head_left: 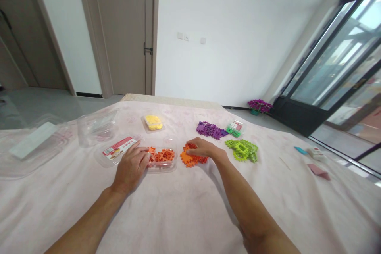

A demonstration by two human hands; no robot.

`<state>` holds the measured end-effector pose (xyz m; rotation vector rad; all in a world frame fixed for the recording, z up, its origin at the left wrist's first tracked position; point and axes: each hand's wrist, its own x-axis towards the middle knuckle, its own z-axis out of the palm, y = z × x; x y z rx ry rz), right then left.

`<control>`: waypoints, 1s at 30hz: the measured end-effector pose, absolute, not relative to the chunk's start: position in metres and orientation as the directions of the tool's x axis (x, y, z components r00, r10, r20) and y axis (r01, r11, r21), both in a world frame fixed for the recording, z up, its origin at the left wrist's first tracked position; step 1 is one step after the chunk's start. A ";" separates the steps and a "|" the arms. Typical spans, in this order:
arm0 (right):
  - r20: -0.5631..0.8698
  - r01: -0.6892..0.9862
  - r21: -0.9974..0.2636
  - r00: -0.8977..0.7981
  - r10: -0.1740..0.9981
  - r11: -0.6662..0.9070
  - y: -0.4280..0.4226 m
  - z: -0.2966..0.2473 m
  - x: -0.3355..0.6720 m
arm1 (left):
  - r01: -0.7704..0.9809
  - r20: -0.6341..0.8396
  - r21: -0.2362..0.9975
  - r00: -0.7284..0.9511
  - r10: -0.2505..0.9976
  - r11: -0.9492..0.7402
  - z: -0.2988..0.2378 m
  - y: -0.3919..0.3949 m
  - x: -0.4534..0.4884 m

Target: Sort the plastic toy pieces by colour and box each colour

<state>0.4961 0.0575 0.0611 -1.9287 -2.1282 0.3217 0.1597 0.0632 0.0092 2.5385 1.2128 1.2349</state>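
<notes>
My left hand (131, 166) rests on the near-left side of a clear plastic box (171, 166) holding several orange puzzle pieces (162, 155); its fingers curl against the box wall. My right hand (204, 149) lies palm down on a loose pile of orange pieces (190, 160) on the pink tablecloth, fingers bent over the pile. Whether it grips a piece is hidden.
A red-labelled clear lid (119, 147) lies left of the box. Further back sit yellow pieces (153, 122) in a tray, purple pieces (210, 129), green pieces (242, 150), a small green box (235, 127), empty clear containers (97, 127) at the left, and small items (315, 154) at the right.
</notes>
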 end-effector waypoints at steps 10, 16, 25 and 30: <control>0.171 0.929 -0.324 -0.127 0.977 0.177 0.039 0.070 0.480 | 0.580 0.627 0.491 0.283 0.725 -0.651 0.003 0.070 0.158; 0.072 0.951 -0.233 -0.190 0.979 0.202 0.034 0.072 0.468 | 0.539 0.595 0.605 0.182 0.783 -0.586 -0.001 0.078 0.153; 0.043 0.835 -0.528 -0.153 0.987 0.153 0.036 0.078 0.474 | 0.414 0.469 0.764 0.173 0.866 -0.496 -0.006 0.082 0.154; 0.191 0.642 -0.757 0.043 0.981 0.119 0.039 0.082 0.471 | 0.322 0.372 0.829 0.295 0.880 -0.458 -0.003 0.075 0.157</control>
